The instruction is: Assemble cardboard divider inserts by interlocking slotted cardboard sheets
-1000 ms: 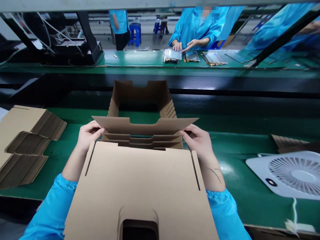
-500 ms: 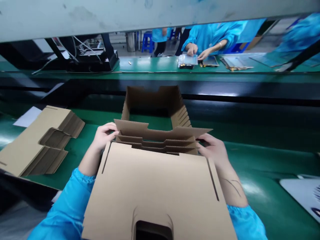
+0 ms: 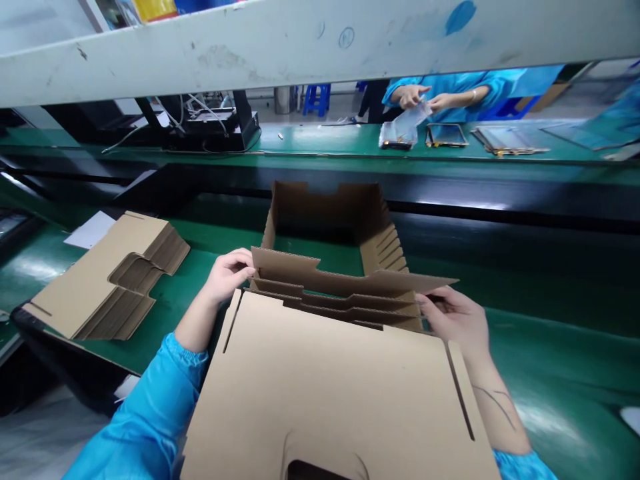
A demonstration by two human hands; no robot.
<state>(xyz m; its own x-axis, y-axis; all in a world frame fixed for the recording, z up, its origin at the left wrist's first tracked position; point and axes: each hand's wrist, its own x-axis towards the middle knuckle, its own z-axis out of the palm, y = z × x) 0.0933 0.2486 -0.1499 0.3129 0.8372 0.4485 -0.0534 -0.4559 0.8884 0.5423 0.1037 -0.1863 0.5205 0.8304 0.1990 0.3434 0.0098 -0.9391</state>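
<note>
My left hand (image 3: pixel 229 275) pinches the left end of a brown cardboard divider (image 3: pixel 345 277). At the divider's right end, my right hand (image 3: pixel 457 319) grips it, its fingers partly behind the board. The divider stands across a slotted cardboard frame (image 3: pixel 387 247), whose side walls carry rows of slits. Two or more notched dividers sit across the frame just nearer to me. A large flat cardboard sheet (image 3: pixel 340 373) with end slots and a cut-out lies in front, between my forearms, covering the near part of the frame.
A stack of cut cardboard sheets (image 3: pixel 110 273) lies at left, near a white paper (image 3: pixel 90 230). Across the line, a co-worker's hands (image 3: pixel 425 100) handle a clear film above flat panels (image 3: pixel 447 135). A pale beam (image 3: pixel 280 47) crosses overhead.
The view has shifted, so everything sits lower and further right. Both hands keep hold of the divider, which looks little changed in the frame. The co-worker's hands have lifted a film.
</note>
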